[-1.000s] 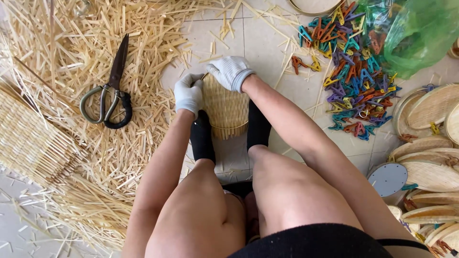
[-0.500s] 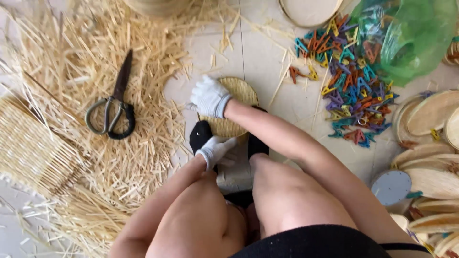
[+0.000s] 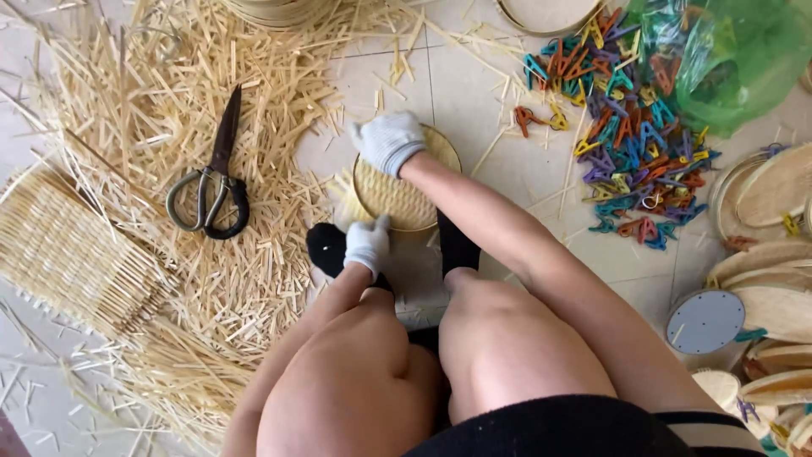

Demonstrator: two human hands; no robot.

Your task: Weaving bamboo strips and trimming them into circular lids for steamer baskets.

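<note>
A round woven bamboo disc, flat and finely plaited, lies on the pale floor tile between the person's feet and the straw heap. The right hand, in a white knit glove, is closed over the disc's far rim, grasping it. The left hand, gloved the same, presses on the near edge; whether it grips the rim I cannot tell. Left of both hands spreads a thick litter of pale bamboo slivers, dry and splintery, with dark iron scissors lying on it. Further left sits a woven mat panel with loose ends. Right of the grip, bright plastic clips pile beside a green bag.
</note>
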